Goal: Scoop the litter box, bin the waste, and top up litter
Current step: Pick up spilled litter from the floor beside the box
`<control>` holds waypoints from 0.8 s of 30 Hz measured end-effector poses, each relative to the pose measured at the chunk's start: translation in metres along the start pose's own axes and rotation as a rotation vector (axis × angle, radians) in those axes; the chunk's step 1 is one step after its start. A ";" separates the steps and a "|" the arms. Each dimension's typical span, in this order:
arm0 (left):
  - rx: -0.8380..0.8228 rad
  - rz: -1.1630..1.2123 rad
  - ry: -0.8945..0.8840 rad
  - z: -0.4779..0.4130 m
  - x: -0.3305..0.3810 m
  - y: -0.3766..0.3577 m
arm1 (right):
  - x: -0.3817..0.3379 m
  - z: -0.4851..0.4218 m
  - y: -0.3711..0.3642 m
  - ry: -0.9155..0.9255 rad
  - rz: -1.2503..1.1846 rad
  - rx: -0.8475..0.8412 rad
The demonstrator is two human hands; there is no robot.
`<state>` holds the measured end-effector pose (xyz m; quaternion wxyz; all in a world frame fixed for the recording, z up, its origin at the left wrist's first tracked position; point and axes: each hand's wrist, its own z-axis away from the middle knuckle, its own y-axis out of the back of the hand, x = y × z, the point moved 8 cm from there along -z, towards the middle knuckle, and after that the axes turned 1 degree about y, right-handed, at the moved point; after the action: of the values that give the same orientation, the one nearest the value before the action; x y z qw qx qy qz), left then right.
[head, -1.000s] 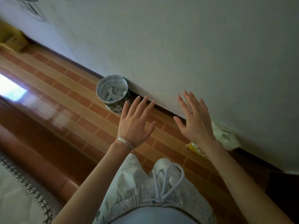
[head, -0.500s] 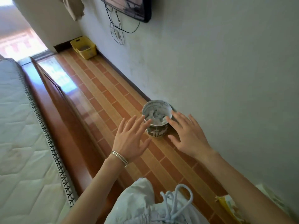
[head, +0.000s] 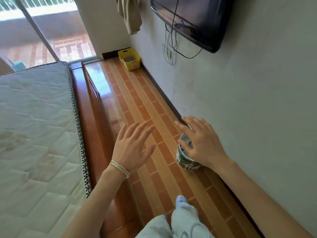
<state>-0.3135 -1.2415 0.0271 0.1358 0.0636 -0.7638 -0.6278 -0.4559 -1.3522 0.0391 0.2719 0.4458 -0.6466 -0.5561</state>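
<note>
A yellow litter box (head: 129,62) with grey litter inside stands on the floor by the wall at the far end of the aisle. A small round bin (head: 186,161), white and green and holding paper scraps, sits on the tiles against the wall. My right hand (head: 199,142) is spread with straight fingers in front of the bin and hides most of its opening; contact cannot be told. My left hand (head: 132,146), with thin bracelets at the wrist, is held flat and spread over the tiled floor, holding nothing.
A bed with a white mattress (head: 34,131) and a glossy wooden frame (head: 96,117) fills the left. A narrow tiled aisle (head: 145,103) runs between bed and wall. A wall TV (head: 193,19) with hanging cables is above. A glass door (head: 42,31) is beyond.
The view has lifted and swung along the aisle, so the litter box, door and TV now show. The bin has slid nearer and now lies behind my right hand. Both hands stay spread.
</note>
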 end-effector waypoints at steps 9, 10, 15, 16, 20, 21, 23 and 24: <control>0.009 -0.014 0.137 -0.075 -0.054 -0.027 | 0.024 -0.105 -0.054 0.124 -0.051 -0.092; 0.012 -0.013 0.149 -0.089 -0.061 -0.029 | 0.030 -0.121 -0.058 0.139 -0.051 -0.104; 0.021 -0.012 0.197 -0.160 -0.087 -0.028 | 0.057 -0.204 -0.064 0.203 -0.073 -0.103; 0.022 -0.014 0.207 -0.171 -0.092 -0.028 | 0.061 -0.220 -0.064 0.214 -0.077 -0.097; 0.025 -0.042 0.264 -0.206 -0.122 -0.026 | 0.069 -0.280 -0.062 0.291 -0.072 -0.080; 0.029 -0.041 0.278 -0.213 -0.130 -0.025 | 0.070 -0.293 -0.063 0.302 -0.077 -0.078; 0.029 -0.028 0.304 -0.225 -0.144 -0.025 | 0.070 -0.314 -0.066 0.308 -0.107 -0.070; 0.033 -0.027 0.312 -0.232 -0.151 -0.025 | 0.070 -0.324 -0.068 0.309 -0.119 -0.064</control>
<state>-0.1048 -1.4250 0.0243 0.2433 0.1726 -0.7427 -0.5996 -0.1946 -1.5667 0.0390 0.3487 0.5546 -0.5516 -0.5163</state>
